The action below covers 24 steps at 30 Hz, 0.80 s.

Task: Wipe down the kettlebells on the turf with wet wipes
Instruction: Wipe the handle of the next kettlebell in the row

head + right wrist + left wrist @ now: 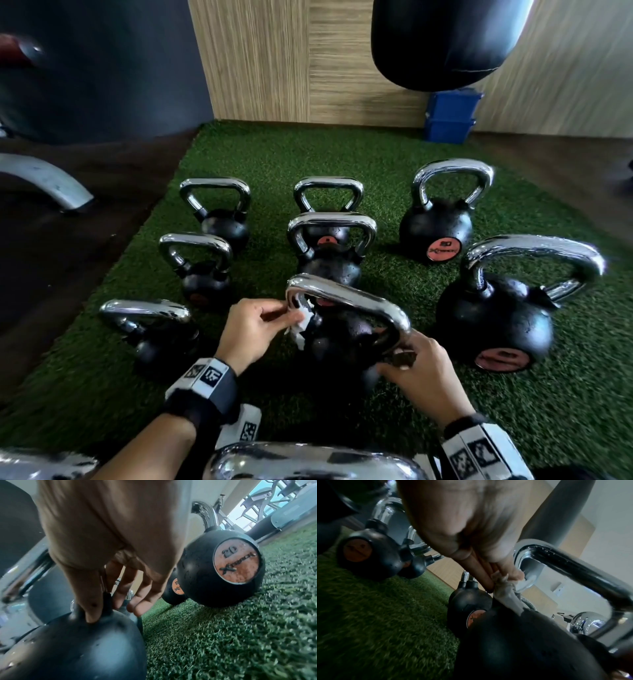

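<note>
I see a black punching bag (442, 41) hanging at the top of my view. Just below it, a blue bin (451, 114) stands against the wood-panel wall (281, 61). Far left of the bag, a curved grey metal piece (44, 181) lies on the dark floor (54, 260).

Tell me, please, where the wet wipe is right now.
In the head view, the wet wipe is pinched in the left hand against the near kettlebell, at its handle's left end.
</note>
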Each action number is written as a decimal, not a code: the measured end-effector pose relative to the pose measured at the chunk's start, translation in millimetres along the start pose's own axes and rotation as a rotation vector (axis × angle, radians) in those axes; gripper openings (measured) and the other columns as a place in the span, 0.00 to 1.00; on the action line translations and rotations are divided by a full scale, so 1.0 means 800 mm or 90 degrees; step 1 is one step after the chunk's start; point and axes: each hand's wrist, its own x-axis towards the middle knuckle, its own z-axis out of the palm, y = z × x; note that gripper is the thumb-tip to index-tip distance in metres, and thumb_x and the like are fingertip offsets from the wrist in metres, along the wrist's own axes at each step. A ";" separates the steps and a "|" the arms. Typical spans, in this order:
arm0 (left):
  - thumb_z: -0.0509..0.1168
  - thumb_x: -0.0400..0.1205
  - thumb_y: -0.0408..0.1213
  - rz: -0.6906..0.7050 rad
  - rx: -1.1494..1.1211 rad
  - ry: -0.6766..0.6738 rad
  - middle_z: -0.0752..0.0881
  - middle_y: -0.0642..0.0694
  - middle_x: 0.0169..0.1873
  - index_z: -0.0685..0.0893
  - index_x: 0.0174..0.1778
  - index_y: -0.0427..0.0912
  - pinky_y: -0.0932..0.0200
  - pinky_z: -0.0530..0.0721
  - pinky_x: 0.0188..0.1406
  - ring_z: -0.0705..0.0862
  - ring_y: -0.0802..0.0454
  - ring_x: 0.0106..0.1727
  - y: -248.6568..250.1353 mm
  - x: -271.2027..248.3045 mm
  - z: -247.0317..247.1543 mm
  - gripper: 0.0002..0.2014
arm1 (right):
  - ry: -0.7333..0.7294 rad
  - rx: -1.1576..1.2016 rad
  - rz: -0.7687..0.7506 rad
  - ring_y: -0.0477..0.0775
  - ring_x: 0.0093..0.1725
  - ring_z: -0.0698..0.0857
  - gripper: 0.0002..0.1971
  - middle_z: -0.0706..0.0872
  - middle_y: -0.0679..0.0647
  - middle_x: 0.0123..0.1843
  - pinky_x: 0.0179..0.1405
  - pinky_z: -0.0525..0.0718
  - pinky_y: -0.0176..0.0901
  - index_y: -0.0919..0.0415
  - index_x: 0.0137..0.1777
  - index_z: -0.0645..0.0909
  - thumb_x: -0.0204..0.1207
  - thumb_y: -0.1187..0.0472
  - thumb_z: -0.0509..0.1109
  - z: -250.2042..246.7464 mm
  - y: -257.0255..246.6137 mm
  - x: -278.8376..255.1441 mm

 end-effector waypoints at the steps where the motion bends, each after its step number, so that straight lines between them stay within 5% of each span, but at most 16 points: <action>1: 0.78 0.72 0.53 0.003 0.015 -0.010 0.93 0.63 0.34 0.95 0.38 0.57 0.77 0.78 0.37 0.89 0.71 0.37 0.003 0.009 0.002 0.06 | -0.002 -0.003 -0.034 0.46 0.39 0.87 0.11 0.89 0.46 0.39 0.39 0.84 0.35 0.52 0.38 0.89 0.59 0.66 0.85 -0.001 0.001 -0.005; 3: 0.79 0.74 0.53 0.016 0.068 -0.024 0.91 0.59 0.28 0.93 0.34 0.57 0.74 0.74 0.31 0.84 0.72 0.31 0.007 0.028 0.010 0.07 | -0.006 0.001 -0.095 0.45 0.35 0.85 0.06 0.85 0.45 0.36 0.35 0.84 0.45 0.55 0.32 0.85 0.61 0.64 0.80 -0.001 -0.003 -0.013; 7: 0.81 0.76 0.46 0.037 0.151 -0.034 0.95 0.54 0.42 0.97 0.47 0.44 0.79 0.78 0.41 0.89 0.70 0.44 0.020 0.064 0.036 0.10 | -0.050 0.009 -0.184 0.33 0.34 0.83 0.06 0.82 0.36 0.34 0.34 0.74 0.22 0.48 0.38 0.87 0.62 0.58 0.73 0.011 -0.027 -0.023; 11: 0.80 0.76 0.40 0.026 0.172 -0.071 0.96 0.52 0.41 0.97 0.45 0.47 0.74 0.82 0.44 0.92 0.62 0.46 0.043 0.084 0.055 0.04 | -0.096 0.030 -0.169 0.35 0.39 0.86 0.08 0.88 0.41 0.39 0.40 0.78 0.23 0.50 0.45 0.94 0.72 0.63 0.76 0.027 -0.036 -0.010; 15: 0.76 0.80 0.43 0.010 0.136 -0.165 0.95 0.57 0.37 0.97 0.46 0.53 0.65 0.83 0.41 0.89 0.68 0.39 0.040 0.085 0.049 0.04 | -0.019 -0.026 -0.082 0.44 0.54 0.84 0.18 0.83 0.45 0.54 0.60 0.83 0.40 0.47 0.60 0.88 0.70 0.58 0.82 0.031 -0.039 0.027; 18: 0.79 0.79 0.39 0.001 0.106 -0.148 0.95 0.53 0.48 0.97 0.52 0.46 0.74 0.84 0.51 0.91 0.67 0.49 0.033 0.080 0.049 0.08 | -0.127 -0.024 0.015 0.49 0.74 0.76 0.39 0.77 0.49 0.74 0.77 0.72 0.42 0.48 0.81 0.71 0.71 0.42 0.80 0.040 -0.039 0.046; 20: 0.80 0.77 0.39 0.000 0.107 -0.137 0.96 0.54 0.44 0.97 0.49 0.48 0.76 0.83 0.47 0.91 0.70 0.45 0.035 0.081 0.052 0.06 | -0.204 -0.022 0.057 0.48 0.80 0.70 0.45 0.69 0.48 0.82 0.78 0.66 0.37 0.49 0.86 0.61 0.73 0.37 0.75 0.047 -0.038 0.053; 24: 0.79 0.76 0.38 -0.011 0.043 -0.099 0.93 0.63 0.35 0.95 0.39 0.55 0.69 0.87 0.46 0.90 0.71 0.42 0.047 0.101 0.052 0.05 | -0.205 -0.016 0.064 0.46 0.82 0.68 0.46 0.67 0.47 0.85 0.75 0.64 0.33 0.51 0.87 0.59 0.74 0.36 0.73 0.051 -0.029 0.054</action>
